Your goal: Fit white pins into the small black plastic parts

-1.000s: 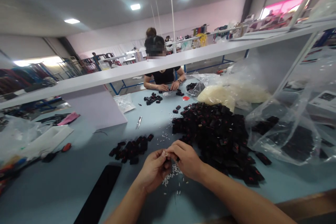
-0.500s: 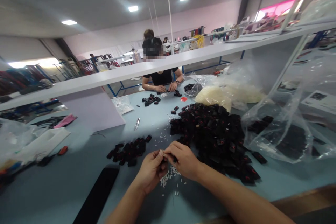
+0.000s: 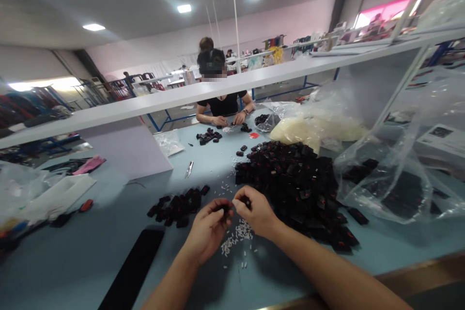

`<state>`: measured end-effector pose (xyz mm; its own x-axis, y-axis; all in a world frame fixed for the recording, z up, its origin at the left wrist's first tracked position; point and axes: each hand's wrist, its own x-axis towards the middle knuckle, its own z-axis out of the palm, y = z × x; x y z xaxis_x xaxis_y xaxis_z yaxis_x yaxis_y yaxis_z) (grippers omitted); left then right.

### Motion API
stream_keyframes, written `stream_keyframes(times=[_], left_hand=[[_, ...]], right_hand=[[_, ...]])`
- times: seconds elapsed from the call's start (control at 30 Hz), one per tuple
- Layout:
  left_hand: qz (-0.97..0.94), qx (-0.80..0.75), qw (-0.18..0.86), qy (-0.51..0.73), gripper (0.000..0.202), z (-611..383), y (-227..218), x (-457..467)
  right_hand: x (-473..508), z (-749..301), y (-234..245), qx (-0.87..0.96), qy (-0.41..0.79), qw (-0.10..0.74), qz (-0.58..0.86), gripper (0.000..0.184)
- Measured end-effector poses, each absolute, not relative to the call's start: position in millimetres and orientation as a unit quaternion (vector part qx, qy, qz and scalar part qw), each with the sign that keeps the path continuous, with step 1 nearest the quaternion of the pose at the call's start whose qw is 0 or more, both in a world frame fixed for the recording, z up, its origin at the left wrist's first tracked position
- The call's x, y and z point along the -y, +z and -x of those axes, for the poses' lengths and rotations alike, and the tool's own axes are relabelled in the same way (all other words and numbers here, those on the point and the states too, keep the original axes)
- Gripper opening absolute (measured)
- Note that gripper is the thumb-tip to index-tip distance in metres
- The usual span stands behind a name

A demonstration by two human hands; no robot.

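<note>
My left hand and my right hand meet over the light blue table, fingers pinched together. Between the fingertips sits a small black part, gripped by the left hand and touched by the right. Under my hands lies a scatter of tiny white pieces. A large heap of black parts with red marks is just right of my right hand. A smaller pile of the same black parts lies to the left of my left hand.
A black flat strip lies near the table's front left. Clear plastic bags and a bag of pale material stand at right. Small scissors lie mid-table. A person across the table handles black parts. A white shelf spans above.
My hands have stayed together over the white pieces and lifted slightly; a black part now shows between the fingertips. The view has shifted a little.
</note>
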<state>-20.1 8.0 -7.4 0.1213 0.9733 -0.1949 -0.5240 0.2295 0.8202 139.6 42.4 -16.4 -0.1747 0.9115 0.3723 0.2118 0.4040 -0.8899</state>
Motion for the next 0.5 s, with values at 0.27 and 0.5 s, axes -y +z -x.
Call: stream_keyframes(times=[0.27, 0.5], left_hand=[[-0.313, -0.393, 0.677, 0.538, 0.021, 19.2, -5.3, -7.9], [-0.313, -0.398, 0.644, 0.573, 0.029, 18.5, -8.0, -9.3]], right_hand=[[-45.4, -139.3, -14.0, 0.604, 0.443, 0.507, 0.426, 0.010], [-45.7, -142.4, -10.8, 0.539, 0.526, 0.507, 0.419, 0.013]])
